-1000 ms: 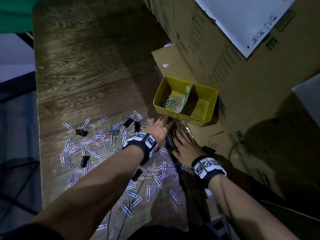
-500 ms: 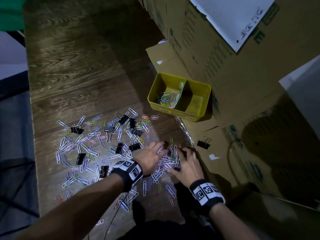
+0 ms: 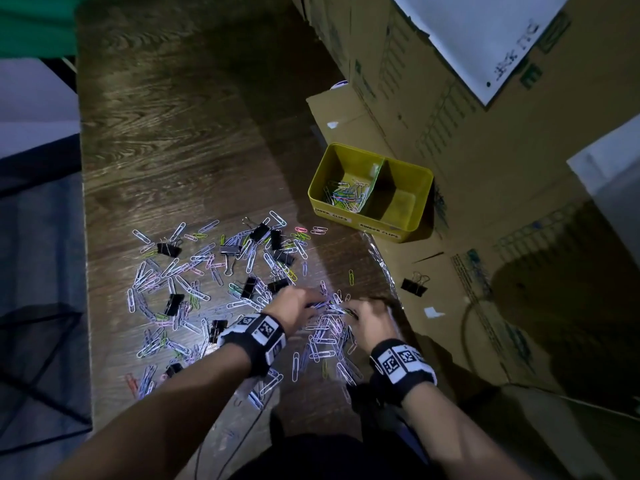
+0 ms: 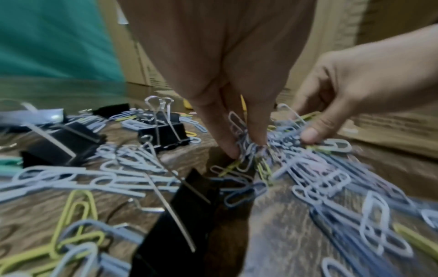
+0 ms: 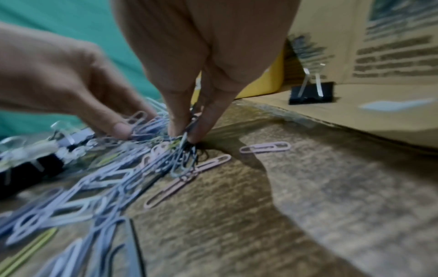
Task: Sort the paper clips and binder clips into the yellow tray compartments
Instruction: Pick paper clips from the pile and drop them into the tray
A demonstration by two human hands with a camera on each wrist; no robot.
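Left hand (image 3: 294,311) and right hand (image 3: 372,318) pinching thin wire paper clips (image 3: 329,306) from scattered heap | dark wood-grain desk (image 3: 173,150) | black binder clips (image 3: 249,287) among them | yellow tray (image 3: 367,223) beside cardboard boxes (image 3: 450,133)

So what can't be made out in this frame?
- Head view: white labels on the yellow plastic tray, print too small.
- Wrist views: how many coloured paper clips the left hand and right hand pinch; fingers cover them, blurred.
- Head view: white paper sheet, cut by edge.
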